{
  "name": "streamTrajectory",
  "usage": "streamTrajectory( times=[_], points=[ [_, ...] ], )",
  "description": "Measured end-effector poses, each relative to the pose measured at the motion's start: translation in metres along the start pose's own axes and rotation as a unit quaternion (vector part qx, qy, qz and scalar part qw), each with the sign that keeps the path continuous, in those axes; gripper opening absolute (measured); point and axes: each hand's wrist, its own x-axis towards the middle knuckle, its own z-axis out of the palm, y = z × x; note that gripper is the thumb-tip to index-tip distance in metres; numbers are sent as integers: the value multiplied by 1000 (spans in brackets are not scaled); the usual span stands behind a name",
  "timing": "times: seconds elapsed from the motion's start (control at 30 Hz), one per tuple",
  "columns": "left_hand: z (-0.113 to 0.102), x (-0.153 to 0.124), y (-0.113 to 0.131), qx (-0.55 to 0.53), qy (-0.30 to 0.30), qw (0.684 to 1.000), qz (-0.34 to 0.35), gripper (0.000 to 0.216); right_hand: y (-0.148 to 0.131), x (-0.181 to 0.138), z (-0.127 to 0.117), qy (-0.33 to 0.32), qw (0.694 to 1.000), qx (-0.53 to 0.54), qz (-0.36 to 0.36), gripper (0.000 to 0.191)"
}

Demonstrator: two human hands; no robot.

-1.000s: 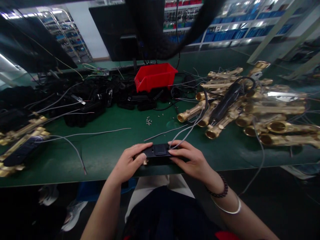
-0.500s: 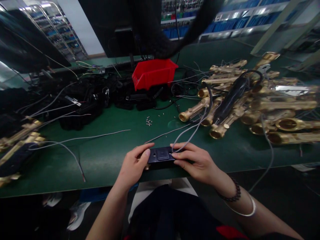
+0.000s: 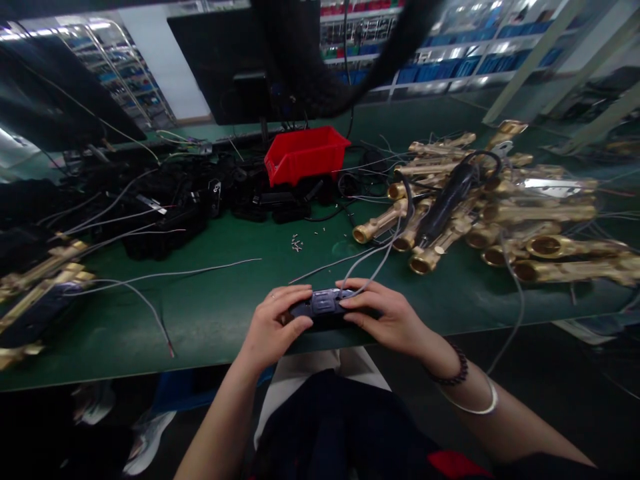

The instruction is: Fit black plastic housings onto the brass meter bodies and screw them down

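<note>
No legible text, labels, brands, numbers, or signs

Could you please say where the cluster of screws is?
In the head view, the cluster of screws lies slightly left of centre on the tabletop, between the red bin and the black part in the left hand and right hand.

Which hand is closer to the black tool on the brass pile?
Right. The right hand is left of and below the black tool in view; the left hand is farther left.
</note>
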Motion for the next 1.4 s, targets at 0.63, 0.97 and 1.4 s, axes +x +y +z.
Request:
streamTrajectory(
  times=[0.63, 0.97, 1.4],
  points=[
    [6, 9, 25, 223, -87, 971, -7, 44, -39, 21, -35, -110, 978, -176, -18, 14],
    [8, 10, 26, 179, -98, 978, -42, 37, 20, 157, -32, -206, 884, -385, 170, 21],
    [-8, 33, 37, 77, -199, 974, -76, 33, 60, 179, 4, -293, 835, -408, 226, 10]
  ],
)
